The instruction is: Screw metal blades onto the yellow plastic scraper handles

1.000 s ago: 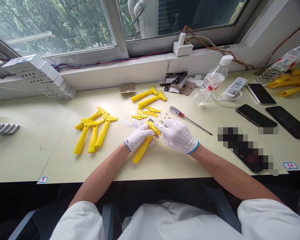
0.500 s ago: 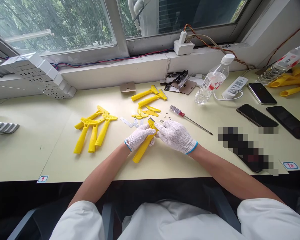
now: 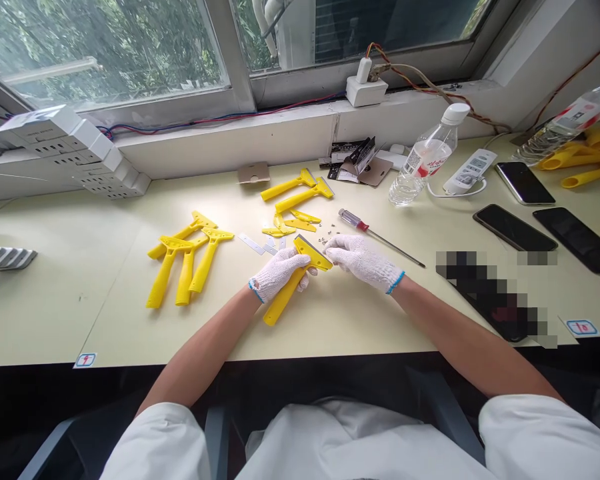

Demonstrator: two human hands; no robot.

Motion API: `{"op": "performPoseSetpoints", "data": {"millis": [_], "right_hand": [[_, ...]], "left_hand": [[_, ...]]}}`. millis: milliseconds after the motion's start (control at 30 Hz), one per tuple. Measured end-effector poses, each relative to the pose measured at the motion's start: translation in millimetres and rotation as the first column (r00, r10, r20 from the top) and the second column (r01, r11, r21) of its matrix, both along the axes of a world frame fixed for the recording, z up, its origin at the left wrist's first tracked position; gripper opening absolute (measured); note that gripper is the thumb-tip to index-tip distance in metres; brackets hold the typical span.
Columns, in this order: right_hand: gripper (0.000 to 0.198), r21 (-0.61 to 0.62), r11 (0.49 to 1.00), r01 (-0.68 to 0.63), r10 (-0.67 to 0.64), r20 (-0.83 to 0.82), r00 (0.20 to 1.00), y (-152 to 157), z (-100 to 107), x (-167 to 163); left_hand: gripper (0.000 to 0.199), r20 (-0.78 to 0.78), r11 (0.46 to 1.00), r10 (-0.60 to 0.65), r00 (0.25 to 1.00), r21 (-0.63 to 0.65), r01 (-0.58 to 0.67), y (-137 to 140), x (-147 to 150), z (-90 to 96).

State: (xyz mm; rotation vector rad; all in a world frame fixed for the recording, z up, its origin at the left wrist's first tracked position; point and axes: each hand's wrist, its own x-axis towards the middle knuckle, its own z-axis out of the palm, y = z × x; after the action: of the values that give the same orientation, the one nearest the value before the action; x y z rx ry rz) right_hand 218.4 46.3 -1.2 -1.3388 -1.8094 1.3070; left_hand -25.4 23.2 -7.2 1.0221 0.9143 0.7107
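Note:
My left hand (image 3: pixel 279 272), in a white knitted glove, is closed round the neck of a yellow scraper (image 3: pixel 283 299). Its broad head, with a blade along the top edge, points away from me. My gloved right hand (image 3: pixel 363 261) is just off the right end of that head. Its fingertips are drawn together; anything between them is too small to make out. Small screws (image 3: pixel 324 241) lie scattered beyond it. Yellow cover plates (image 3: pixel 300 225) and flat metal blades (image 3: pixel 251 244) rest beyond the left hand. A screwdriver (image 3: pixel 363 227) with a clear handle lies behind the right hand.
Several yellow scrapers (image 3: pixel 211 260) lie at left, and two more (image 3: pixel 300 195) farther back. At right are a water bottle (image 3: pixel 425 157), a power strip (image 3: pixel 470 171) and several phones (image 3: pixel 515 228). Opened packaging (image 3: pixel 355 162) sits by the window ledge; white boxes (image 3: pixel 80 150) are stacked at left.
My right hand has drawn back to the right, off the scraper head, uncovering its right end. The left hand keeps its hold on the scraper.

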Motion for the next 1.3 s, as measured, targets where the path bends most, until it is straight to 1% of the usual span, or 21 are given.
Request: {"op": "performPoseSetpoints", "data": {"millis": [67,133,200,300,400,500,667,833,1000,1067,1200,1300], "right_hand": [[0.024,-0.209,0.976,-0.052,0.031,-0.103,0.994,1.2,0.4,0.4],[0.026,-0.344,0.935,-0.081,0.011,-0.202,0.979,0.7,-0.1,-1.5],[0.028,-0.406,0.907,-0.107,0.0,-0.254,0.967,0.1,-0.6,-3.6],[0.027,-0.441,0.888,-0.133,-0.011,-0.31,0.951,1.4,0.4,-4.1],[0.034,-0.481,0.856,-0.189,0.007,-0.355,0.935,4.7,2.4,-1.4],[0.04,-0.48,0.84,-0.254,0.077,-0.358,0.931,7.5,3.2,1.8],[0.036,-0.446,0.848,-0.286,0.127,-0.352,0.927,8.1,2.7,3.3],[0.03,-0.415,0.859,-0.298,0.172,-0.315,0.933,7.1,2.2,3.2],[0.018,-0.356,0.887,-0.293,0.209,-0.258,0.943,5.0,3.2,4.1],[0.017,-0.353,0.886,-0.301,0.217,-0.259,0.941,5.0,4.0,4.5],[0.027,-0.405,0.849,-0.339,0.204,-0.34,0.918,6.8,3.3,5.6],[0.024,-0.419,0.854,-0.308,0.162,-0.348,0.923,6.6,1.2,5.5]], "left_hand": [[0.036,-0.004,1.0,0.008,1.0,0.004,-0.008,-0.2,0.3,0.4],[0.035,-0.002,1.0,0.008,1.0,0.006,-0.008,-0.5,0.4,1.0],[0.034,0.0,1.0,0.007,1.0,0.01,-0.007,-0.8,0.4,1.8],[0.033,0.002,1.0,0.005,1.0,0.021,-0.005,-1.2,0.5,3.0],[0.033,0.004,1.0,0.003,1.0,0.022,-0.003,-1.4,0.5,3.8],[0.032,-0.009,1.0,0.007,1.0,0.028,-0.007,-1.3,0.1,3.6],[0.032,-0.019,0.999,-0.004,1.0,0.037,0.004,-0.2,-1.2,1.8],[0.029,-0.01,0.999,-0.015,1.0,0.029,0.015,0.7,-2.5,-0.7],[0.033,-0.017,0.998,-0.033,0.999,0.05,0.034,1.6,-3.8,-4.5],[0.032,-0.016,0.998,-0.034,0.999,0.055,0.035,1.7,-3.9,-4.8],[0.029,-0.024,0.997,-0.045,0.999,0.06,0.046,1.1,-3.1,-2.2],[0.028,-0.055,0.996,-0.05,0.997,0.066,0.053,0.5,-2.3,-0.2]]}}
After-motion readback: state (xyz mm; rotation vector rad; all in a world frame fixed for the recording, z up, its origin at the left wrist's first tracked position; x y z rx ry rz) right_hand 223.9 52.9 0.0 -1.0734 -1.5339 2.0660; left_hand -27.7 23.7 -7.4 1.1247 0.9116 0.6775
